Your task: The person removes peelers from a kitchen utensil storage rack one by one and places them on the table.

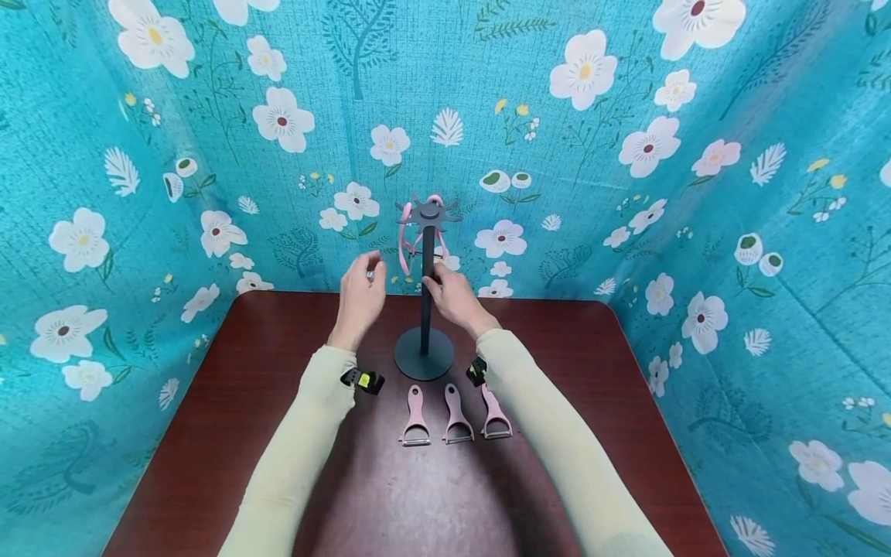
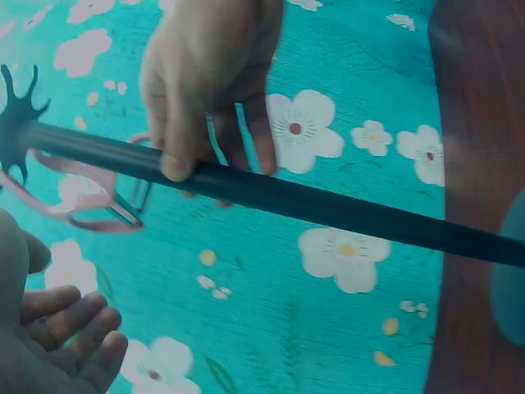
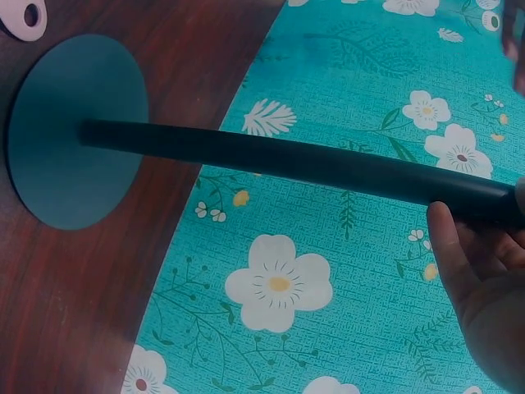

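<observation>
Left wrist: R fingers [image 2: 261, 146] round pole [image 2: 328, 207], pt.-hidden, L hand [image 2: 47, 345] cut off, fingers loose

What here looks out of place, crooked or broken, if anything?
Nothing stands out. The stand looks upright, its base flat on the table; pink peelers hang at its top, and three loose peelers lie in a row. I see no spill or breakage.

The dark stand [image 1: 425, 317] looks smooth and matt.
</observation>
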Demonstrator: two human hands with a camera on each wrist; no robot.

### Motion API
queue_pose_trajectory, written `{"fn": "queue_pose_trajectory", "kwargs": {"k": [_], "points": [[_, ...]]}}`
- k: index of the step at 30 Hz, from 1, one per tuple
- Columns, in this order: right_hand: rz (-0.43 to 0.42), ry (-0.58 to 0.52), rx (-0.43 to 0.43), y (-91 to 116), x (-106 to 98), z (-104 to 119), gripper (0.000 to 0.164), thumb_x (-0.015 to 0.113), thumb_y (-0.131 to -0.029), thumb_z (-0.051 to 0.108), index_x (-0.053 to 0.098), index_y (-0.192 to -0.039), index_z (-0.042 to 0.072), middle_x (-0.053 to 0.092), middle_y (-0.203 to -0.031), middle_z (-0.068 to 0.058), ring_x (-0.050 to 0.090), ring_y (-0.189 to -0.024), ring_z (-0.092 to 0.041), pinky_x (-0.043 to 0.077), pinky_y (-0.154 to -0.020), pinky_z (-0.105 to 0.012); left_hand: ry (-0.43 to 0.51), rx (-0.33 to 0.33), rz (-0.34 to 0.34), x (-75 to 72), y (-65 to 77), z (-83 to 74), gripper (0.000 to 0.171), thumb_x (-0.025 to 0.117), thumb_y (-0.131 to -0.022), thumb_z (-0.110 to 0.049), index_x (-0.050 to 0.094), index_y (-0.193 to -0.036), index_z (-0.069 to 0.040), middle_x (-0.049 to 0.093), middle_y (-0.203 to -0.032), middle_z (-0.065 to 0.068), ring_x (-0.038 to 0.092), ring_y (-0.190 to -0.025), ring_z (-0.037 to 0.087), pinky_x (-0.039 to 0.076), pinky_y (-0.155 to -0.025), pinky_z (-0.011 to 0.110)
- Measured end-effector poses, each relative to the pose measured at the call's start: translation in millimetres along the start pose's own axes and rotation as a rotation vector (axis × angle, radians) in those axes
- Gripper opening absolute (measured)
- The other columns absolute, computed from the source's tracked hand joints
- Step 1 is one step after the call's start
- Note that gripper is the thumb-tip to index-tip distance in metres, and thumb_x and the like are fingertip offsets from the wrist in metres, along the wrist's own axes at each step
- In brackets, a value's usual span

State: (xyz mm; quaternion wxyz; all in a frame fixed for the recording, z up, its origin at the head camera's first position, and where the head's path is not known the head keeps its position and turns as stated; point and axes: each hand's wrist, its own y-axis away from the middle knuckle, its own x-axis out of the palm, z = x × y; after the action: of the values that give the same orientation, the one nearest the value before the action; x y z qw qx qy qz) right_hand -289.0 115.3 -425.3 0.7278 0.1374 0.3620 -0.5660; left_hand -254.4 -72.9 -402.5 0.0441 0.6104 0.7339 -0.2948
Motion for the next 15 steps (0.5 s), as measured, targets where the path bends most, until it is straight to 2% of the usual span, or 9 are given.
{"fn": "queue_pose_trajectory", "kwargs": {"k": [3, 9, 13, 15], "points": [[-0.005, -0.001, 0.0, 0.4, 0.8, 0.7, 0.017, 0.044, -0.101, 0.026, 0.053, -0.104, 0.011, 0.057, -0.085, -0.005, 0.05, -0.064, -0.021, 0.042, -0.059, -0.033, 0.015, 0.026, 0.058, -0.5, -10.7, -10.5, 0.044, 0.041, -0.102, -0.029, 0.044, -0.138, -0.005, 0.053, -0.129, 0.012, 0.051, -0.116, 0.025, 0.043, -0.094, 0.041], [-0.009, -0.004, -0.005, 1.1, 1.8, 1.8, 0.019, 0.044, -0.101, 0.029, 0.052, -0.103, 0.011, 0.055, -0.08, -0.005, 0.049, -0.06, -0.021, 0.042, -0.056, -0.032, 0.07, 0.021, 0.165, 0.4, -27.5, -25.2, 0.055, 0.035, -0.102, -0.039, 0.028, -0.148, -0.01, 0.042, -0.143, 0.007, 0.044, -0.127, 0.022, 0.037, -0.101, 0.039], [-0.004, 0.0, -0.005, 1.4, 1.0, 1.2, 0.021, 0.043, -0.101, 0.03, 0.052, -0.103, 0.011, 0.055, -0.08, -0.007, 0.049, -0.06, -0.021, 0.042, -0.056, -0.032, 0.079, 0.054, 0.207, 0.8, -35.4, -33.6, 0.056, 0.034, -0.102, -0.039, 0.026, -0.149, -0.01, 0.04, -0.144, 0.008, 0.045, -0.126, 0.022, 0.037, -0.101, 0.039], [-0.003, 0.002, -0.002, 2.0, -0.2, 0.6, 0.021, 0.042, -0.102, 0.03, 0.052, -0.103, 0.011, 0.057, -0.083, -0.01, 0.05, -0.061, -0.021, 0.042, -0.057, -0.032, 0.086, 0.068, 0.224, 1.1, -38.5, -37.3, 0.055, 0.033, -0.102, -0.039, 0.025, -0.149, -0.011, 0.04, -0.143, 0.008, 0.055, -0.111, 0.025, 0.039, -0.098, 0.039]]}}
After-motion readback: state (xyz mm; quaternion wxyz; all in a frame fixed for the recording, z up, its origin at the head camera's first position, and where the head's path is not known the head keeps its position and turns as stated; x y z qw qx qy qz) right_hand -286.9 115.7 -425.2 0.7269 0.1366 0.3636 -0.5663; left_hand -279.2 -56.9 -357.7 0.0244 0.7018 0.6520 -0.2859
